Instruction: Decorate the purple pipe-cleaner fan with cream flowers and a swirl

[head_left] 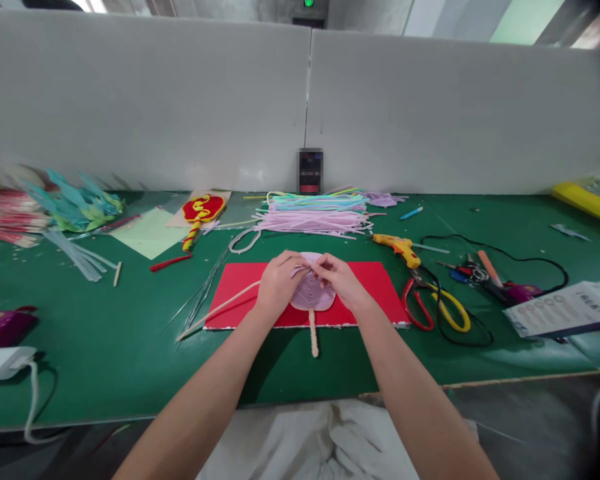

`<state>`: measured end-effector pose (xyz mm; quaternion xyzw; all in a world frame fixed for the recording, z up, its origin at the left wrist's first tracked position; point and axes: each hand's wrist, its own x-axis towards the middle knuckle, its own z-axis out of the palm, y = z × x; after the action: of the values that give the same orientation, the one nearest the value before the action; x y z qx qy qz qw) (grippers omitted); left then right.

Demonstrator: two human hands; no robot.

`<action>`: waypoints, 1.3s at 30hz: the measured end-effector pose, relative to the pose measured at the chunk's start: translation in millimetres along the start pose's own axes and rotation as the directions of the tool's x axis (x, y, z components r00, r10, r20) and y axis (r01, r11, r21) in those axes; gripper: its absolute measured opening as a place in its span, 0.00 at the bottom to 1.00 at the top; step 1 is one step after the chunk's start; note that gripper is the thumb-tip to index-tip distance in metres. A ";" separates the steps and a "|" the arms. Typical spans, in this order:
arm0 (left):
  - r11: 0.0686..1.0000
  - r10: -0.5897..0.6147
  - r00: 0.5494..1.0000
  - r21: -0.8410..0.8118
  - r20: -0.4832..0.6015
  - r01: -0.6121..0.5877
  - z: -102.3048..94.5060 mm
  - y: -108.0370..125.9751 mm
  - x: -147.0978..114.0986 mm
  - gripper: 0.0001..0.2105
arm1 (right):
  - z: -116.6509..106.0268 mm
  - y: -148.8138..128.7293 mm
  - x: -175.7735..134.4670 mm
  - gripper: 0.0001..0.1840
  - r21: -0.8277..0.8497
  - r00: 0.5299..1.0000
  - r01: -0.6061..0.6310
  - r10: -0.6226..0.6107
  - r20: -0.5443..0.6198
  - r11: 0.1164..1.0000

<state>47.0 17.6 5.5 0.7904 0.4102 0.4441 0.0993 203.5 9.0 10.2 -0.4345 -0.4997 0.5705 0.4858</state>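
A small round fan (313, 297) of coiled lilac pipe cleaner, with a pale twisted handle (314, 337), lies over a red board (370, 287), its handle pointing toward me. My left hand (280, 283) grips the fan's upper left side, fingers bent over it. From under that hand a cream pipe cleaner (220, 308) trails to the lower left. At the fan's upper right, my right hand (341, 281) is closed in a pinch on the lilac pipe cleaner near the top edge. The fingertips of both hands nearly meet there and cover part of the coil.
Behind the board lies a pile of pastel pipe cleaners (315, 217), before a propped phone (311, 172). A yellow glue gun (397, 249) and pliers (437, 307) are on the right. A red and yellow fan (203, 208) and thin wires (205, 290) lie left.
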 end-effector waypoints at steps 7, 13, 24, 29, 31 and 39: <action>0.998 -0.041 0.998 0.049 0.055 0.038 -0.5 1.4 0.5 0.03 | -4.2 6.0 2.9 0.16 0.010 0.999 -0.035 0.035 0.008 0.999; 0.987 0.059 0.992 0.140 0.108 -0.074 -1.5 -0.6 1.0 0.04 | -4.6 5.8 3.2 0.15 0.043 0.999 -0.046 0.046 0.002 0.998; 0.997 -0.060 0.998 -0.057 0.000 0.060 -4.0 1.7 3.0 0.03 | 0.7 2.2 2.8 0.12 0.074 1.000 -0.015 0.014 0.021 0.997; 0.961 -0.170 0.984 -0.230 -0.047 0.155 -12.2 11.5 9.0 0.02 | 16.1 0.5 0.0 0.18 -0.026 0.972 0.150 -0.143 0.184 0.988; 0.932 -0.213 0.976 -0.308 -0.039 0.191 -17.1 19.0 15.1 0.02 | 25.0 -0.4 -1.5 0.16 -0.066 0.962 0.182 -0.164 0.218 0.981; 0.372 -0.516 0.854 -0.879 0.071 0.298 -45.5 62.6 70.9 0.10 | 35.0 -75.3 -25.8 0.17 -0.216 0.952 0.306 -0.301 0.058 0.927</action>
<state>65.5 20.1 108.7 0.4495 0.3203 0.6316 0.5444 182.1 -19.5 89.5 -0.3967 -0.6274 0.4341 0.5105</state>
